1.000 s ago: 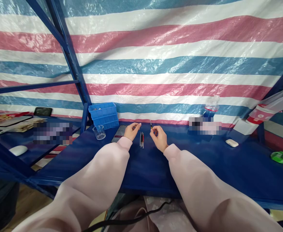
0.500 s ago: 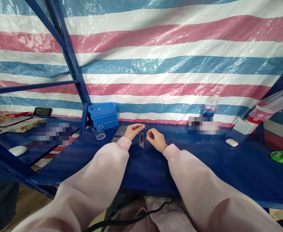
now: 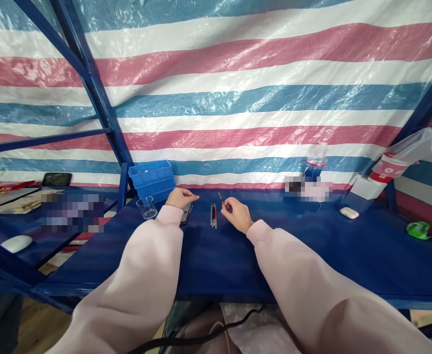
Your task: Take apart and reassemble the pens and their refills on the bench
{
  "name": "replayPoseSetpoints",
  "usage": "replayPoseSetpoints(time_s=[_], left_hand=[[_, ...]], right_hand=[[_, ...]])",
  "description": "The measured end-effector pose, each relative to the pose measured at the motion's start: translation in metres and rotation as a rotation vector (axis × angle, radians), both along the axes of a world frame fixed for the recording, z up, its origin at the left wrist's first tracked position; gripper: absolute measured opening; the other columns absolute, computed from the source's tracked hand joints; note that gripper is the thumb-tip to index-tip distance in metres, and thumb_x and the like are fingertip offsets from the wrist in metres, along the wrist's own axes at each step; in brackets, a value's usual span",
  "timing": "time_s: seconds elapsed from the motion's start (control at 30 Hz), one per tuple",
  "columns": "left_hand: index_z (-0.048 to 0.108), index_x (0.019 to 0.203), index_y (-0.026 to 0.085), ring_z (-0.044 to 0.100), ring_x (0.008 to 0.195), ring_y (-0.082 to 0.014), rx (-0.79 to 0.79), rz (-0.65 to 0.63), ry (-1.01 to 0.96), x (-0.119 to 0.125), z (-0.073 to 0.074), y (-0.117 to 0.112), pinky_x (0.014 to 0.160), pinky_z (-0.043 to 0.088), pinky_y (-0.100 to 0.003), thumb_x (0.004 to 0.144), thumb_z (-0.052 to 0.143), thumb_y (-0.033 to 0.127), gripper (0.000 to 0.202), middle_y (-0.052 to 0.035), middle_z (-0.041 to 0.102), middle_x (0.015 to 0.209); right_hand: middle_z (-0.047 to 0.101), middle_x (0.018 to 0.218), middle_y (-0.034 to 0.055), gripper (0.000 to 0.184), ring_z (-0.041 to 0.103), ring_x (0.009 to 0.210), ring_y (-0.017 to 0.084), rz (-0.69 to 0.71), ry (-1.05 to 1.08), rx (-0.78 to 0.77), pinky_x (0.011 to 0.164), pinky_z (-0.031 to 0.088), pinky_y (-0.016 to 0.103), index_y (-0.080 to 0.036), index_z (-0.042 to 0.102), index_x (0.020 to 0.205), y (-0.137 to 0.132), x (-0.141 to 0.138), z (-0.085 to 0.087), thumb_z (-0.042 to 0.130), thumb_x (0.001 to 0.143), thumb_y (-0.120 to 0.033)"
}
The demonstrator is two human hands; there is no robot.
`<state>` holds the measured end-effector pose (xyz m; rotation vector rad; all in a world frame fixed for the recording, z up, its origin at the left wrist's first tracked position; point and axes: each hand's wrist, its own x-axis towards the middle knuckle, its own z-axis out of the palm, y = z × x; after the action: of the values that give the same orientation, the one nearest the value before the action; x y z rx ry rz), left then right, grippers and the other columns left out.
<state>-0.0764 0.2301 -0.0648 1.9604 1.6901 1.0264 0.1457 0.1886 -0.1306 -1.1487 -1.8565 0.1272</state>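
Observation:
Between the thumb and fingers of my right hand (image 3: 237, 214) a thin pen refill (image 3: 221, 198) is pinched, its tip pointing up and left. My left hand (image 3: 181, 197) is closed in a pinch at the left, apart from the right; anything between its fingertips is too small to make out. Several pen refills (image 3: 213, 214), dark and red with clear ends, lie side by side on the blue table (image 3: 223, 265) between my hands. Partly covered by my left hand and sleeve is a dark flat phone-like object (image 3: 187, 215).
A clear cup (image 3: 147, 208) stands left of my left hand, before a blue plastic bin (image 3: 152, 181). At the right are a bottle (image 3: 315, 164), a white earphone case (image 3: 349, 213), a red cup (image 3: 387, 169) and a green wrapper (image 3: 418, 230). A white mouse (image 3: 16, 244) lies far left.
My left hand has moved left, away from the refill in my right hand, toward the clear cup. My right hand keeps its hold, and the view has shifted slightly.

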Motion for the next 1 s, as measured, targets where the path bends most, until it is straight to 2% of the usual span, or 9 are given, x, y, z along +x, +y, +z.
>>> replayPoseSetpoints(time_s=[0.13,0.27,0.37,0.57,0.63,0.7,0.77,0.87,1.0], left_hand=[[0.065,0.051,0.016,0.056,0.055,-0.0162,-0.281,0.018,0.354,-0.001,-0.006,-0.002,0.050,0.037,-0.024,0.047,0.074,0.030,0.017,-0.0036,0.062,0.053],[0.064,0.051,0.016,0.058,0.061,-0.0178,-0.405,-0.025,0.467,0.001,-0.011,-0.002,0.055,0.040,-0.024,0.045,0.074,0.024,0.014,-0.0033,0.063,0.059],[0.062,0.050,0.016,0.058,0.061,-0.0186,-0.427,-0.002,0.494,-0.001,-0.013,-0.001,0.057,0.041,-0.025,0.044,0.075,0.021,0.015,-0.0031,0.062,0.057],[0.062,0.060,0.016,0.054,0.058,-0.0171,-0.238,0.084,0.415,-0.001,-0.011,-0.001,0.053,0.038,-0.024,0.037,0.078,0.019,0.028,-0.0018,0.058,0.058],[0.066,0.074,0.017,0.051,0.056,-0.0138,-0.140,-0.042,0.330,0.005,-0.009,-0.005,0.053,0.037,-0.022,0.042,0.077,0.027,0.036,-0.0010,0.058,0.062],[0.065,0.092,0.018,0.047,0.054,-0.0100,-0.054,-0.243,0.221,0.016,-0.007,-0.010,0.052,0.037,-0.021,0.050,0.074,0.037,0.047,-0.0007,0.059,0.071],[0.063,0.101,0.018,0.041,0.051,-0.0067,0.001,-0.386,0.130,0.028,-0.006,-0.018,0.051,0.037,-0.020,0.056,0.071,0.042,0.051,-0.0016,0.059,0.081],[0.065,0.098,0.018,0.038,0.051,-0.0054,0.120,-0.473,0.052,0.047,-0.010,-0.029,0.055,0.038,-0.021,0.066,0.065,0.041,0.040,-0.0026,0.058,0.084],[0.067,0.094,0.018,0.042,0.054,-0.0062,0.207,-0.547,-0.048,0.065,-0.017,-0.043,0.056,0.039,-0.020,0.072,0.061,0.038,0.031,-0.0030,0.059,0.083]], right_hand=[[0.054,0.071,-0.0034,0.012,0.051,0.062,0.011,-0.042,0.011,-0.025,0.061,0.037,0.023,-0.021,0.048,0.074,0.002,0.001,-0.002,0.046,0.079,-0.031],[0.054,0.071,-0.0035,0.012,0.051,0.063,0.011,-0.039,0.000,-0.039,0.060,0.036,0.023,-0.021,0.049,0.073,0.001,0.000,-0.002,0.046,0.079,-0.032],[0.054,0.070,-0.0033,0.013,0.051,0.062,0.011,-0.037,-0.009,-0.051,0.060,0.036,0.023,-0.021,0.049,0.073,0.001,0.000,-0.001,0.046,0.078,-0.032],[0.054,0.069,-0.0022,0.012,0.051,0.065,0.013,-0.055,0.038,-0.032,0.060,0.036,0.025,-0.021,0.048,0.072,0.000,0.001,0.001,0.045,0.079,-0.031],[0.054,0.071,-0.0008,0.012,0.051,0.070,0.015,-0.062,0.085,0.016,0.063,0.038,0.026,-0.021,0.049,0.073,-0.001,0.001,0.003,0.044,0.080,-0.030],[0.054,0.074,0.0009,0.013,0.051,0.074,0.016,-0.064,0.147,0.084,0.067,0.039,0.027,-0.021,0.049,0.076,-0.003,0.000,0.006,0.042,0.082,-0.030],[0.054,0.077,0.0026,0.014,0.050,0.076,0.016,-0.075,0.214,0.154,0.069,0.041,0.028,-0.021,0.050,0.080,-0.005,0.000,0.008,0.039,0.084,-0.030],[0.054,0.084,0.0050,0.013,0.051,0.079,0.017,-0.075,0.284,0.248,0.069,0.042,0.029,-0.020,0.050,0.084,-0.008,0.000,0.012,0.039,0.085,-0.029],[0.054,0.092,0.0068,0.009,0.051,0.088,0.018,0.001,0.294,0.357,0.070,0.043,0.030,-0.020,0.050,0.086,-0.009,0.000,0.012,0.044,0.084,-0.026]])
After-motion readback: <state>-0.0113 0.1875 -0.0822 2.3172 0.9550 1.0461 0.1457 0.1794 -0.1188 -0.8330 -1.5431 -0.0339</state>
